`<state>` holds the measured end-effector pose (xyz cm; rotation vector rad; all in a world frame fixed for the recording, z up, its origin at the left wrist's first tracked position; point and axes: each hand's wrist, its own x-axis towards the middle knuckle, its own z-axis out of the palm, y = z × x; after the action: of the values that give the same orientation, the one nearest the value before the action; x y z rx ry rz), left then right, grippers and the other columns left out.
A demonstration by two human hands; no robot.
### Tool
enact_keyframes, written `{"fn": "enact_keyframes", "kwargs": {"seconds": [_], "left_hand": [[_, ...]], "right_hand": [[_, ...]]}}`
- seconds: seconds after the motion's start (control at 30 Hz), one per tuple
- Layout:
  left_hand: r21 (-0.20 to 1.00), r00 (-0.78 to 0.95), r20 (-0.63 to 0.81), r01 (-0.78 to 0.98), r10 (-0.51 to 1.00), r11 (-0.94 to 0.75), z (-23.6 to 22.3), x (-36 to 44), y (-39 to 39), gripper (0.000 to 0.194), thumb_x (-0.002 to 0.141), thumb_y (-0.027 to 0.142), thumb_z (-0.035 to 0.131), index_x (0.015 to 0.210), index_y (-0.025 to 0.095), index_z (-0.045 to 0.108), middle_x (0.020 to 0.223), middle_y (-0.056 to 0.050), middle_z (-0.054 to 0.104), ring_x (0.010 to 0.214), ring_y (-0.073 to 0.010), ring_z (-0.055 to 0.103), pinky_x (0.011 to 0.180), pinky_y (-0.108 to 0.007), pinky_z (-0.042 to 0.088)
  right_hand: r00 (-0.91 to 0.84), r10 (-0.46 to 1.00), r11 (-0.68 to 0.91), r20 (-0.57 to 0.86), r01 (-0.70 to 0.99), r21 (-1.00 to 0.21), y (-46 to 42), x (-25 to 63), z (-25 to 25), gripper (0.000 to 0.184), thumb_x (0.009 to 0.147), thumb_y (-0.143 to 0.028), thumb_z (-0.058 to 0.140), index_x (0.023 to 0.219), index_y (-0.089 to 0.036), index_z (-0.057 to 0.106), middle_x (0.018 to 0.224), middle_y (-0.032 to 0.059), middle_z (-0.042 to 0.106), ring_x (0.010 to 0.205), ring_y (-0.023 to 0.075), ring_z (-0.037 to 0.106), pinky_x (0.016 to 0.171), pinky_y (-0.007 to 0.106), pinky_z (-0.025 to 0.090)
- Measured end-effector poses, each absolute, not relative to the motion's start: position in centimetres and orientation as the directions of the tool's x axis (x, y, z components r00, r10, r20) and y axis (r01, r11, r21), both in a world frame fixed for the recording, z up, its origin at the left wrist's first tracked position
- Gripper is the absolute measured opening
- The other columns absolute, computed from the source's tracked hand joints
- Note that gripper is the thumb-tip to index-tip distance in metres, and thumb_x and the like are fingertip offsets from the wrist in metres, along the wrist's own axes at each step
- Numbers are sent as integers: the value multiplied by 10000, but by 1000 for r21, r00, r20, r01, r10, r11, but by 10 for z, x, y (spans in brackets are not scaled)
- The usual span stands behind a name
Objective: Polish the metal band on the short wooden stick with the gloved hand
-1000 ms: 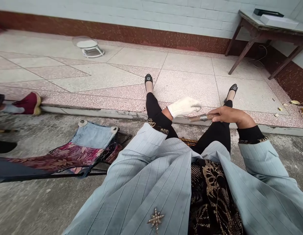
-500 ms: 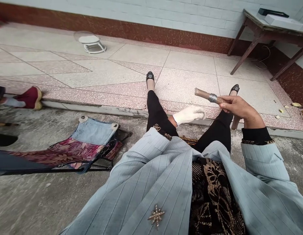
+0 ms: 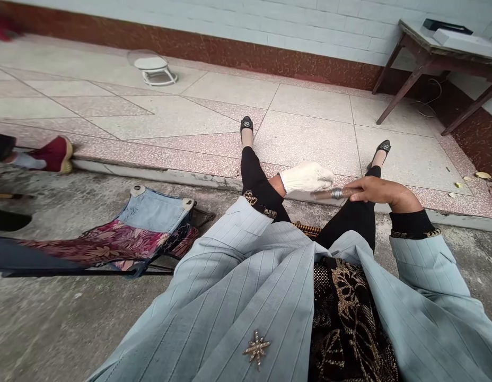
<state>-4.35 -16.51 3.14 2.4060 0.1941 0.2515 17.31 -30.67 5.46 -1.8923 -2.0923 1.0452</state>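
My right hand (image 3: 377, 191), bare, is closed round a brown wooden stick (image 3: 321, 195) in front of my knees. Silvery wire (image 3: 336, 193) is wound round the stick just beyond my fingertips. The stick points left, its blurred far end just below my left hand (image 3: 307, 177). That hand wears a white knit glove, and its fingers are curled in. What they hold, if anything, is hidden. Whether the stick touches the glove I cannot tell.
A folding chair (image 3: 146, 217) with patterned cloth stands at my left. Beyond it shows another person's red shoe (image 3: 55, 154). A small white stool (image 3: 154, 66) is on the raised tiled floor (image 3: 214, 111). At the right is a wooden table (image 3: 419, 48) with boxes on it.
My right hand has turned and brought the stick down and left, from above the left hand's level to just below the glove. My left hand has stayed nearly in place.
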Motion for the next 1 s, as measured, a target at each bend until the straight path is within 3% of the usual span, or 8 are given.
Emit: {"fn": "enact_keyframes", "kwargs": {"seconds": [0.07, 0.13, 0.3, 0.43, 0.57, 0.77, 0.9, 1.0], "left_hand": [[743, 979, 125, 16, 162, -669, 31, -43, -163, 119, 781, 227, 600, 786, 153, 694, 780, -33, 655, 756, -149, 567, 718, -257, 377], [843, 973, 140, -19, 186, -537, 25, -43, -164, 148, 799, 233, 580, 835, 138, 687, 819, -35, 659, 736, -126, 556, 713, -250, 391], [977, 962, 91, -37, 256, -211, 5, -43, -178, 198, 862, 252, 488, 852, 116, 632, 814, -32, 631, 577, -61, 442, 588, -211, 368], [937, 967, 106, -19, 231, -348, 10, -44, -191, 140, 811, 200, 550, 777, 124, 664, 712, 0, 606, 611, -80, 476, 618, -221, 376], [866, 948, 135, 29, 288, -500, 22, -45, -193, 141, 788, 129, 559, 698, 135, 667, 667, 12, 585, 692, -101, 523, 669, -224, 366], [788, 945, 124, 92, 303, -609, 28, -43, -182, 169, 790, 142, 541, 654, 153, 642, 632, 0, 570, 704, -123, 522, 672, -241, 350], [758, 963, 128, 59, 236, -649, 33, -42, -169, 89, 738, 212, 624, 674, 162, 660, 699, -23, 620, 726, -145, 544, 705, -262, 374], [807, 964, 133, 30, 231, -590, 28, -42, -164, 119, 763, 235, 598, 764, 153, 684, 767, -30, 649, 752, -149, 563, 721, -268, 393]], "right_hand": [[-372, 848, 17, -377, 730, -683, -313, 168, 62, 391, 782, -373, 675, 1142, -228, 726, 1009, 47, 711, 902, 222, 610, 806, 324, 460], [-395, 874, 21, -284, 613, -789, -320, 164, 70, 465, 790, -389, 683, 1224, -224, 683, 992, 44, 693, 850, 190, 594, 766, 309, 467], [-9, 997, 73, 75, 384, -920, -327, 159, 87, 493, 813, -384, 663, 1260, -177, 645, 708, 0, 539, 577, 106, 424, 548, 256, 392], [143, 986, 3, 83, 490, -872, -318, 163, 81, 460, 793, -353, 661, 1211, -160, 670, 645, -14, 478, 564, 117, 422, 534, 269, 379], [230, 971, -127, 61, 718, -685, -308, 176, 60, 438, 790, -343, 635, 1190, -173, 689, 651, -1, 540, 598, 152, 501, 596, 302, 423], [141, 990, -140, -29, 894, -427, -301, 181, 42, 392, 803, -322, 608, 1169, -226, 711, 934, 55, 725, 853, 251, 635, 773, 355, 455], [-187, 949, 21, -254, 841, -540, -308, 171, 53, 395, 786, -342, 659, 1171, -280, 723, 1014, 31, 742, 928, 257, 654, 842, 348, 474], [-318, 920, 52, -230, 679, -732, -317, 163, 65, 475, 777, -395, 696, 1235, -269, 689, 1066, 34, 724, 923, 229, 646, 832, 334, 488]]}}
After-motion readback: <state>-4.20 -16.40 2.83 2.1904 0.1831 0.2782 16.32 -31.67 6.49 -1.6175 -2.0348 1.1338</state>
